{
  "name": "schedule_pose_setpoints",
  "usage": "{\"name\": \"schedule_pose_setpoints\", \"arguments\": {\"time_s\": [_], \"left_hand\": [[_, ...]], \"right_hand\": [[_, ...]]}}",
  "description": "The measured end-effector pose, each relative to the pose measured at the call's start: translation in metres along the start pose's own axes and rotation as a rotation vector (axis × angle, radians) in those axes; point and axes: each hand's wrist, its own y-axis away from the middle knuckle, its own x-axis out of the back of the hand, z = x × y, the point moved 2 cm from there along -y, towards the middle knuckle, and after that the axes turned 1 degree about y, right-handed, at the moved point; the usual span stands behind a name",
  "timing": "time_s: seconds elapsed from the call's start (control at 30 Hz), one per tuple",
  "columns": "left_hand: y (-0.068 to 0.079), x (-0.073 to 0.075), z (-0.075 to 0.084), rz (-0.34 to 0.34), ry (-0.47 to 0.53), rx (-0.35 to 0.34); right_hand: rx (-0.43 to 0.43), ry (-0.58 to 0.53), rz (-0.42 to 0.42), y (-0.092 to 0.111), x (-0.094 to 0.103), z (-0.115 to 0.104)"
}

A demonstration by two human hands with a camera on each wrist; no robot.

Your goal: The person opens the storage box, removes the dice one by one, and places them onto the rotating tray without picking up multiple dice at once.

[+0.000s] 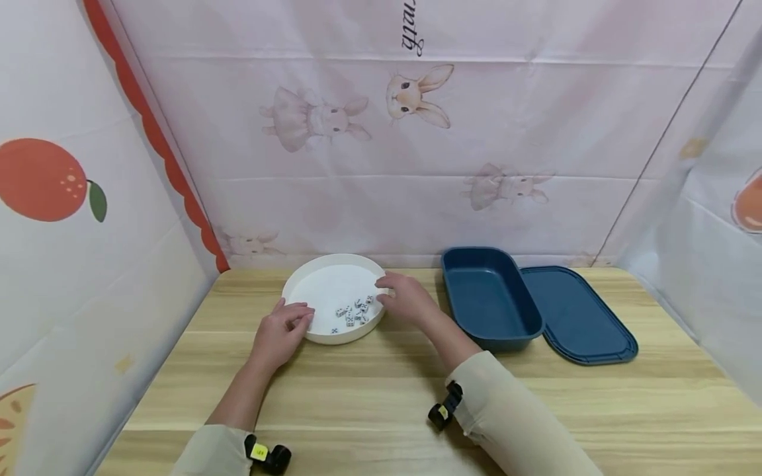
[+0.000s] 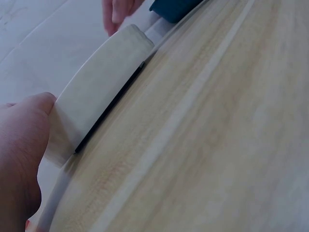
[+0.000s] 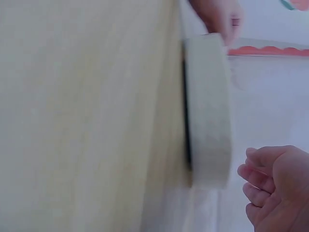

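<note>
A round white tray (image 1: pixel 321 281) with a low wall stands on the table, with several white dice (image 1: pixel 357 314) scattered in its near right part. At its left rim my left hand (image 1: pixel 280 334) grips the wall, thumb against the outside in the left wrist view. My right hand (image 1: pixel 407 301) hovers at the right rim, fingertips just over the tray's edge near the dice. In the right wrist view its fingers (image 3: pixel 258 181) are loosely curled, apart from the tray wall (image 3: pixel 210 111), with nothing visible between them.
To the right stands a deep dark blue box (image 1: pixel 488 297), close beside my right forearm. Its flat blue lid (image 1: pixel 580 314) lies right of it, one edge close against the box. A printed cloth (image 1: pixel 357 211) hangs behind the wooden table (image 1: pixel 357 410).
</note>
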Motion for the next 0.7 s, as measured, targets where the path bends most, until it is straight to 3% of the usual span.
{"name": "schedule_pose_setpoints", "arguments": {"time_s": [0.17, 0.27, 0.47, 0.7], "left_hand": [[0.000, 0.000, 0.001, 0.005, 0.004, -0.014], [0.001, 0.000, 0.001, 0.009, 0.012, -0.012], [0.001, 0.002, 0.001, 0.025, 0.031, -0.007], [-0.001, -0.002, 0.000, 0.000, 0.023, 0.006]], "right_hand": [[0.010, -0.116, 0.134, 0.029, 0.019, 0.005], [0.003, -0.128, 0.196, 0.045, 0.030, 0.013], [-0.014, -0.104, 0.264, 0.065, 0.056, 0.034], [-0.113, -0.090, 0.287, 0.090, 0.079, 0.067]]}}
